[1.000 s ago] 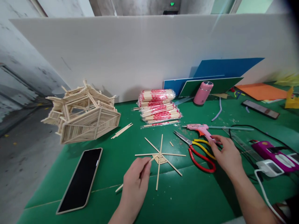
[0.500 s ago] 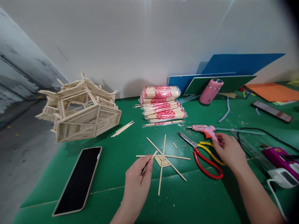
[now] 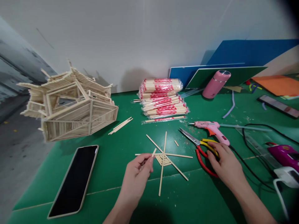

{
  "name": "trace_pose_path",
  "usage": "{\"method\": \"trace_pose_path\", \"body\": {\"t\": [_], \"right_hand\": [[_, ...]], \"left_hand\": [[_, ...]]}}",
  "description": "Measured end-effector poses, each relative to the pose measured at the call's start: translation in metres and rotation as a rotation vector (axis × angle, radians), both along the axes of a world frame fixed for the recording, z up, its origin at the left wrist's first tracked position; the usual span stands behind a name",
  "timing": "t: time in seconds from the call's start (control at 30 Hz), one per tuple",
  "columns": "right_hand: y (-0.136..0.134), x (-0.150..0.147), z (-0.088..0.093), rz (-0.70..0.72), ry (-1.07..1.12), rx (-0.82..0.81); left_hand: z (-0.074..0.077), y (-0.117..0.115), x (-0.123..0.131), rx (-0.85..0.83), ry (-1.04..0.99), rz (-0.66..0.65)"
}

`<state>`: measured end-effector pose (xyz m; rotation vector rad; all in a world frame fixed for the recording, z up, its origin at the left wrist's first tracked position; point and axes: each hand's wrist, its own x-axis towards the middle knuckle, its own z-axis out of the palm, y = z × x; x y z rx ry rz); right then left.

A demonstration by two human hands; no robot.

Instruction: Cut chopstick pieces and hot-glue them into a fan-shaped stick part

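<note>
My left hand (image 3: 137, 174) pinches a thin wooden stick (image 3: 153, 153) at the edge of a small star of crossed sticks (image 3: 164, 157) on the green table (image 3: 116, 174). My right hand (image 3: 224, 163) rests with curled fingers on the red and yellow handles of the scissors (image 3: 202, 148). Just beyond that hand lies a pink glue gun (image 3: 212, 129).
A stick-built model house (image 3: 70, 105) stands at the left, a black phone (image 3: 73, 179) in front of it. Wrapped stick bundles (image 3: 163, 99) lie at the back middle beside a pink bottle (image 3: 216, 84). Cables, a purple device (image 3: 283, 154) and coloured boards (image 3: 247, 54) fill the right.
My right hand has drawn back from the glue gun's handle onto the scissors' handles. My left hand lifted its stick slightly toward the star. The camera tilted down and left.
</note>
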<state>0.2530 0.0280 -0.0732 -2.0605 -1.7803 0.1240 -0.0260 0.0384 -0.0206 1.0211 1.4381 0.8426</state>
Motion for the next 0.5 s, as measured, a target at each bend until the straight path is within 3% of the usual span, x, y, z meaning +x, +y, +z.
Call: {"method": "trace_pose_path", "body": {"t": [0.13,0.27,0.37,0.5], "right_hand": [[0.005,0.005,-0.002,-0.005,-0.002,-0.003],[0.001,-0.012,0.01,0.008,0.066,0.131],[-0.01,-0.042,0.021,0.18,0.305,0.217],[-0.02,-0.081,0.021,0.473,0.387,0.074]], "left_hand": [[-0.002,-0.002,-0.006,0.255,0.23,-0.074],[-0.013,-0.008,-0.007,0.687,0.707,-0.368],[-0.022,-0.014,0.0,0.848,0.904,-0.53],[-0.027,-0.019,0.008,0.851,0.989,-0.651]]}}
